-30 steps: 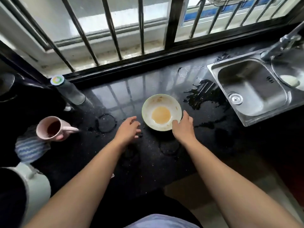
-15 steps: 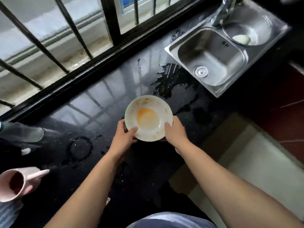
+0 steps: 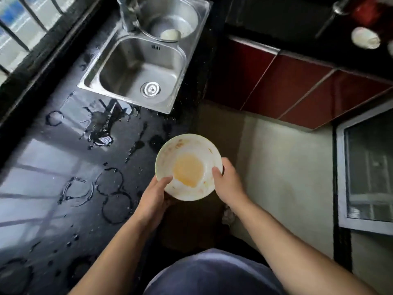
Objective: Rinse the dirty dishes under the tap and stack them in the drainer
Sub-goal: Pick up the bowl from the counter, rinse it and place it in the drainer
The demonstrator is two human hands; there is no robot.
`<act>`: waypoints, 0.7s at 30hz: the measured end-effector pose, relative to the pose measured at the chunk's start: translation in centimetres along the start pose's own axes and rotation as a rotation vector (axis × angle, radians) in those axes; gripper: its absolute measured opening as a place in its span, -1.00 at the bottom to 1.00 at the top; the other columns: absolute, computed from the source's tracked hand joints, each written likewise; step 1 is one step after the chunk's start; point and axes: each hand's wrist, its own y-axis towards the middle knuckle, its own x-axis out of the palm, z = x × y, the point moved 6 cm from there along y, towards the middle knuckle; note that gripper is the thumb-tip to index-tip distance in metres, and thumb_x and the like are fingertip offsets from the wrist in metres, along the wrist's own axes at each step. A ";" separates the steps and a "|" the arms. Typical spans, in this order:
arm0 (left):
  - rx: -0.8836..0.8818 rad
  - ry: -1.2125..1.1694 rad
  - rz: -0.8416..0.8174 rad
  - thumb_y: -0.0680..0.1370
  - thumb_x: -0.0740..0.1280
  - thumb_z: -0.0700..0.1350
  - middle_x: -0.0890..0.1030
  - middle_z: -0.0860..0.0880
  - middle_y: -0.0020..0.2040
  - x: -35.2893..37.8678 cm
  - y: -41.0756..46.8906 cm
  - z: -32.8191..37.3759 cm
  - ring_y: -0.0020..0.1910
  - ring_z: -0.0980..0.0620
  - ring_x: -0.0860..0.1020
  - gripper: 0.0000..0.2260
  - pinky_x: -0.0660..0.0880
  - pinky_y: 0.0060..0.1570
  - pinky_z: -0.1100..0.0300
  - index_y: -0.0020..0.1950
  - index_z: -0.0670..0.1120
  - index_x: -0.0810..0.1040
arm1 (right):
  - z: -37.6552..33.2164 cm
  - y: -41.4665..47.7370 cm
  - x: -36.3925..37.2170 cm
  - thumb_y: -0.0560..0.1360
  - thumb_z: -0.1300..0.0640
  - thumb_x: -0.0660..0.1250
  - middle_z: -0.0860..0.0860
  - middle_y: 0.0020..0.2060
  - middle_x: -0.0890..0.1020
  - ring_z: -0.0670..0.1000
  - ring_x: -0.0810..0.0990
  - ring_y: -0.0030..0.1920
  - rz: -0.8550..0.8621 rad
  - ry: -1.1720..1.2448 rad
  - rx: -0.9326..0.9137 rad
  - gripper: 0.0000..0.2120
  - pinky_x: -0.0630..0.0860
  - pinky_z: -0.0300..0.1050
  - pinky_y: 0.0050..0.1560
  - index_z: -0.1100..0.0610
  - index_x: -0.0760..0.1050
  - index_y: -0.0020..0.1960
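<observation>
Both hands now carry the bowl (image 3: 188, 167) clear of the counter: a second ago it sat on the black countertop (image 3: 53, 158) with the hands only arriving at its sides, and half a second ago they had just closed on it. The left hand (image 3: 154, 198) clasps the near-left rim, thumb over the edge; the right hand (image 3: 228, 184) clasps the right rim the same way. The bowl sits level, orange residue pooled in its bottom, and hangs over the counter's front edge, partly above the floor.

The pink mug seen earlier at the left has dropped out of view as the head turned right. Wet rings and a spill mark the counter between bowl and sink (image 3: 138, 73). The square basin is unoccupied, drain bare, open room above it. Beyond, the round basin (image 3: 170, 15) holds a pale object, with the tap (image 3: 128, 11) beside it.
</observation>
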 end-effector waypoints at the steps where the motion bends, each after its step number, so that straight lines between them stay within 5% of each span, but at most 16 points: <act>1: 0.004 0.014 -0.002 0.54 0.36 0.03 0.77 0.07 0.10 1.7 0.7 0.1 0.05 0.01 0.74 -0.74 0.69 -0.12 0.10 0.23 0.16 0.62 | 0.4 0.7 -1.8 0.64 0.08 0.16 -0.14 -0.04 0.60 -0.03 0.58 -0.02 0.011 0.009 -0.013 -0.87 0.54 0.00 0.00 -0.01 0.44 0.14; 7: -0.005 0.019 0.028 0.50 0.36 0.07 0.77 0.00 0.09 12.3 4.6 0.7 0.01 -0.01 0.75 -0.64 0.67 -0.14 0.09 0.29 0.07 0.56 | 2.0 6.8 -11.1 0.64 0.13 0.17 -0.19 -0.13 0.57 -0.22 0.52 -0.13 0.003 0.053 -0.077 -0.87 0.40 -0.27 -0.26 0.03 0.48 0.09; 10: -0.004 0.006 0.077 0.51 0.35 0.07 0.77 -0.06 0.10 16.4 6.3 2.0 0.01 -0.05 0.75 -0.62 0.63 -0.06 0.03 0.31 0.03 0.56 | 1.3 10.5 -14.5 0.63 0.12 0.17 -0.16 -0.13 0.59 -0.16 0.54 -0.14 -0.012 0.064 -0.086 -0.86 0.47 -0.20 -0.22 0.04 0.50 0.08; 14: 0.018 -0.046 0.166 0.48 0.36 0.06 0.78 -0.09 0.03 19.2 9.5 4.6 -0.13 -0.05 0.76 -0.61 0.66 -0.24 0.10 0.29 0.00 0.57 | -0.8 16.0 -16.9 0.62 0.10 0.17 -0.12 -0.14 0.62 -0.13 0.56 -0.13 -0.038 0.077 -0.106 -0.85 0.49 -0.12 -0.18 0.05 0.52 0.04; 19: 0.057 -0.102 0.238 0.51 0.33 0.04 0.76 -0.06 0.12 20.0 15.2 9.2 0.10 -0.15 0.73 -0.64 0.69 0.02 -0.09 0.30 0.06 0.57 | -4.9 23.8 -16.9 0.64 0.08 0.18 -0.15 -0.08 0.61 -0.17 0.54 -0.08 -0.106 0.064 -0.139 -0.84 0.45 -0.23 -0.25 -0.01 0.53 0.10; 21: 0.049 -0.151 0.258 0.56 0.31 -0.02 0.77 -0.05 0.10 20.1 17.7 11.4 0.07 -0.13 0.74 -0.73 0.70 -0.03 -0.05 0.26 0.07 0.59 | -7.2 26.6 -17.0 0.64 0.09 0.18 -0.13 -0.08 0.62 -0.10 0.57 -0.07 -0.122 0.050 -0.156 -0.84 0.49 -0.22 -0.22 -0.01 0.53 0.09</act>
